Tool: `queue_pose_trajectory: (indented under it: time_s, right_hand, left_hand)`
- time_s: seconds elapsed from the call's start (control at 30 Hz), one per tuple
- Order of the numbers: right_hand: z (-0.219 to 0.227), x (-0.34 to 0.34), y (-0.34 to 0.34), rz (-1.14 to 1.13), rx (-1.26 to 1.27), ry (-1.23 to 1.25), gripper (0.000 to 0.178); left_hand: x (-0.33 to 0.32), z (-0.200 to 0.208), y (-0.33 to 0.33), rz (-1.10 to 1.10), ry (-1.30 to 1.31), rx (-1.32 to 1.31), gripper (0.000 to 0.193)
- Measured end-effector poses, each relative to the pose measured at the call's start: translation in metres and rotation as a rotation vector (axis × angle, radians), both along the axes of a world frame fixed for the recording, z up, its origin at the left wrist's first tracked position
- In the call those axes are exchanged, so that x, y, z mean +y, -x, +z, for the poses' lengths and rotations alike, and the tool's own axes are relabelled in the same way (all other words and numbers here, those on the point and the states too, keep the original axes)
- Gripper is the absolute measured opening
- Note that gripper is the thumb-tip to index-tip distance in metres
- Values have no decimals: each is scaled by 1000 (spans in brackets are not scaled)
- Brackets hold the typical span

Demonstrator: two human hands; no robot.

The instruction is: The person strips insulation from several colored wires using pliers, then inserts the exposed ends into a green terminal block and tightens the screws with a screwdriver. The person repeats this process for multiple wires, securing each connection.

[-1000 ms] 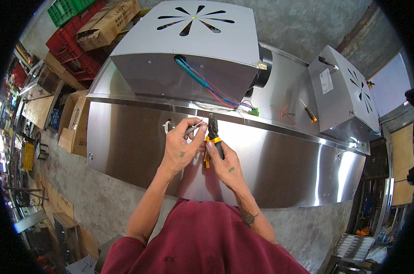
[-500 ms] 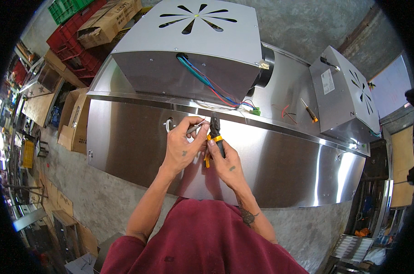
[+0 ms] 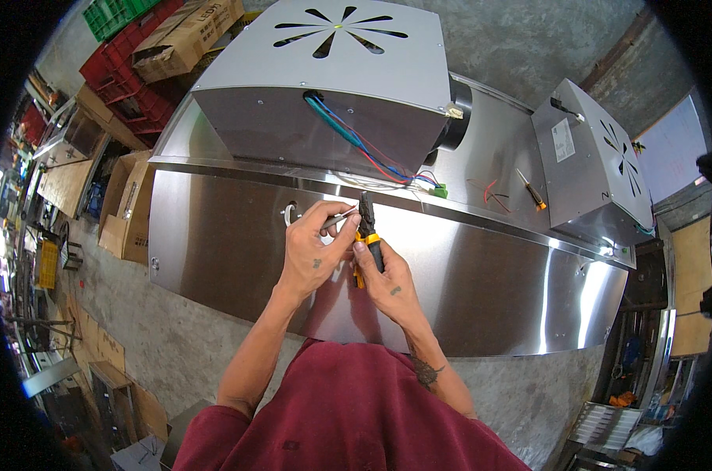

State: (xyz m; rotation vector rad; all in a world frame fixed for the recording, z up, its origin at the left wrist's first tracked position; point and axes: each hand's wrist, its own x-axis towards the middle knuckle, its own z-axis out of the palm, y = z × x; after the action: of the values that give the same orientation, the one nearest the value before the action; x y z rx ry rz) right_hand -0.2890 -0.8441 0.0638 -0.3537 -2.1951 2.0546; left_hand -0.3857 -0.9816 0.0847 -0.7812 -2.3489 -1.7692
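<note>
Both hands have barely shifted since earlier. Left hand pinches a thin grey wire; right hand is closed around yellow-handled pliers over the steel hood panel.

two hands, one pliers, two blower housings, one screwdriver
</note>
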Motion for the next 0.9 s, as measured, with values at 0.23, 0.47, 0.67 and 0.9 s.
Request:
queue_pose_trajectory:
  time_s: [0.23, 0.47, 0.67, 0.9]
  right_hand:
    - [1, -1, 1, -16, -24, -82, 36]
    - [7, -3, 3, -44, -33, -133, 41]
    - [8, -5, 2, -61, 14, -200, 44]
    - [2, -7, 5, -84, 79, -212, 41]
  left_hand:
    - [-1, 1, -1, 6, -5, 5, 18]
    - [-1, 2, -1, 7, -1, 32, 17]
    - [0, -1, -1, 40, 12, 99, 18]
    - [1, 0, -4, 81, 8, 72, 17]
